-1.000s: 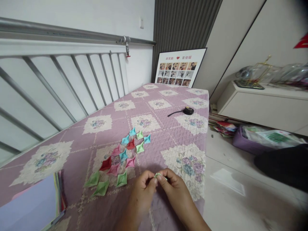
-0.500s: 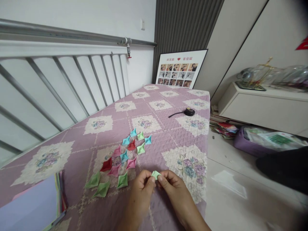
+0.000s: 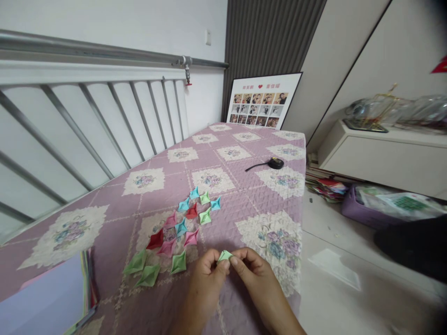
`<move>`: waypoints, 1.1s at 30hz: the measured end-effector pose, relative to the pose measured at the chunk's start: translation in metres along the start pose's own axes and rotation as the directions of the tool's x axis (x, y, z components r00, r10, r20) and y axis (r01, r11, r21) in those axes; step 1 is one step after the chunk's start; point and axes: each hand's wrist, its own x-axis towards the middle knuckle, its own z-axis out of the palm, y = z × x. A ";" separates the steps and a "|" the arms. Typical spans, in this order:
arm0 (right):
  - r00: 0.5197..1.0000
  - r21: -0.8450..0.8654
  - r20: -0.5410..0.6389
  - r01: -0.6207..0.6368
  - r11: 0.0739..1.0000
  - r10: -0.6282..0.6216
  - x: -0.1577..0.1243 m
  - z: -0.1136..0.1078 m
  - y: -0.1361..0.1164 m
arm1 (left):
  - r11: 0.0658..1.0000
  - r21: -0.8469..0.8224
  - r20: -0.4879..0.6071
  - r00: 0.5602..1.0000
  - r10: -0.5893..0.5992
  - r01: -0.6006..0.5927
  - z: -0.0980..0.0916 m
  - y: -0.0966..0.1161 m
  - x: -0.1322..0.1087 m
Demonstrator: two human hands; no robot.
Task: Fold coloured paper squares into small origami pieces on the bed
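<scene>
A small piece of folded light green paper (image 3: 224, 255) is pinched between both hands above the near part of the table. My left hand (image 3: 208, 274) grips its left side with thumb and fingers. On its right side, my right hand (image 3: 252, 270) closes thumb and fingertips. To the left lie several folded paper pieces, each with raised points: a green one (image 3: 179, 262) nearest my left hand, a pink one (image 3: 191, 237), a red one (image 3: 155, 239) and a blue one (image 3: 180, 227) among them. My fingers cover the folded paper's lower edges.
A stack of coloured paper sheets (image 3: 45, 298) lies at the near left. A black tape measure (image 3: 275, 163) rests farther back on the floral tablecloth (image 3: 206, 160). Beyond the table's right edge, a purple bin (image 3: 359, 209) stands on the floor. A radiator (image 3: 115, 121) runs along the left.
The folded green paper has tilted and turned slightly between my fingers, and my thumbs have shifted a little. The view has moved very slightly; the pieces on the table stay put.
</scene>
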 end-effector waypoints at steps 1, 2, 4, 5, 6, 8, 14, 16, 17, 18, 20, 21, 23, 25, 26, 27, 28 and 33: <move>1.000 0.007 0.006 -0.010 1.000 0.010 0.000 0.000 -0.002 | 1.000 -0.007 -0.009 1.000 0.008 -0.008 0.000 0.001 0.000; 1.000 0.011 0.011 -0.023 1.000 0.023 -0.001 -0.001 -0.003 | 1.000 -0.013 -0.019 1.000 0.016 -0.016 0.001 0.001 -0.001; 0.999 0.010 0.006 -0.048 0.999 0.048 -0.001 -0.001 -0.004 | 1.000 -0.020 -0.033 0.999 0.022 -0.023 0.001 0.002 -0.002; 0.998 0.004 -0.003 -0.056 0.998 0.056 -0.002 -0.001 -0.003 | 0.999 -0.021 -0.040 0.999 0.024 -0.025 0.002 0.003 -0.002; 0.998 -0.006 -0.011 -0.059 0.998 0.059 -0.002 -0.001 -0.003 | 0.999 -0.023 -0.048 0.998 0.027 -0.028 0.002 0.003 -0.002; 0.999 -0.029 -0.021 -0.047 0.998 0.046 -0.002 0.000 0.000 | 0.999 -0.026 -0.056 0.998 0.031 -0.033 0.002 0.002 -0.003; 0.999 -0.025 -0.034 0.015 1.000 -0.016 -0.002 0.004 0.003 | 0.996 -0.086 -0.041 0.999 0.034 -0.038 0.003 0.005 -0.004; 0.999 -0.008 -0.038 0.029 1.000 -0.029 -0.001 0.004 0.003 | 0.994 -0.107 -0.049 0.999 0.015 -0.020 0.004 0.007 -0.004; 0.998 0.000 -0.047 0.032 0.999 -0.032 -0.001 0.004 0.002 | 0.993 -0.118 -0.048 0.999 0.008 -0.013 0.004 0.007 -0.004; 0.998 0.007 -0.059 0.032 0.999 -0.032 -0.001 0.004 0.002 | 0.992 -0.127 -0.043 0.999 0.005 -0.011 0.004 0.007 -0.004; 0.997 0.012 -0.078 0.022 1.000 -0.021 -0.001 0.003 0.001 | 0.990 -0.139 -0.041 0.999 0.004 -0.009 0.003 0.005 -0.003; 0.997 0.013 -0.082 0.013 1.000 -0.011 -0.002 0.003 0.000 | 0.990 -0.143 -0.042 0.999 0.004 -0.010 0.002 0.004 -0.003; 0.997 0.025 -0.070 -0.010 1.000 0.012 -0.002 0.003 0.000 | 0.989 -0.144 -0.038 0.999 0.002 -0.008 0.002 0.001 -0.002; 0.999 0.059 -0.044 -0.020 0.998 0.023 -0.002 0.003 0.000 | 0.992 -0.128 -0.031 1.000 0.007 -0.010 0.002 0.000 -0.001; 0.999 0.079 -0.033 -0.019 0.997 0.022 -0.002 0.004 0.000 | 0.994 -0.107 -0.028 1.000 0.010 -0.013 0.002 0.000 -0.001; 1.000 0.093 -0.021 -0.017 0.996 0.019 -0.001 0.004 0.001 | 0.997 -0.082 -0.026 1.000 0.011 -0.013 0.002 0.001 -0.001; 1.000 0.099 -0.010 -0.016 0.995 0.017 -0.001 0.004 0.001 | 0.998 -0.055 -0.023 1.000 0.011 -0.012 0.003 0.001 -0.001; 0.999 0.068 -0.026 -0.032 0.997 0.033 0.000 0.003 0.005 | 1.000 -0.017 -0.001 1.000 -0.001 0.001 0.005 0.002 0.000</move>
